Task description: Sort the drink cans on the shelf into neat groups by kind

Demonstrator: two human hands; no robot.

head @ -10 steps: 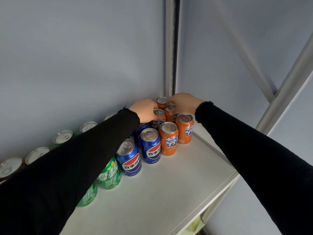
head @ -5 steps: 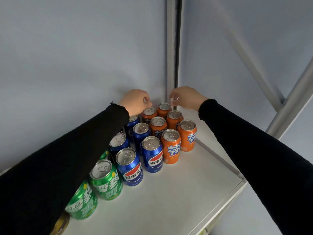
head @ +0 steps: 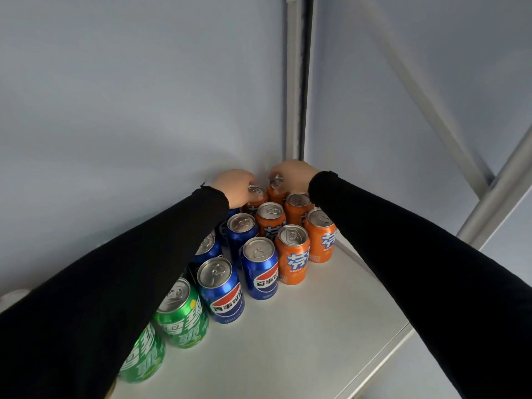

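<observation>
Orange cans [head: 292, 254]: bright orange bodies, white-and-blue lettering, dull silver tops. The two rearmost sit under the hands; the left hand [head: 234, 185] grips one orange can [head: 254, 197] and the right hand [head: 293, 174] the one beside it [head: 276, 190].

Blue cans [head: 260, 269], just outward of the left hand's grip: deep blue, red-white-blue wave emblem with dark lettering on the white band, silver tops.

Green cans [head: 182, 318], farthest out from the grips: bright green, white lettering, a yellow spot near the rim.

Sleeves [head: 431, 283]: plain black, both arms.

Shelf [head: 302, 341]: off-white, unpatterned. Wall [head: 129, 96] behind the grips: pale blue-grey. Upright posts [head: 293, 76]: light grey metal.
</observation>
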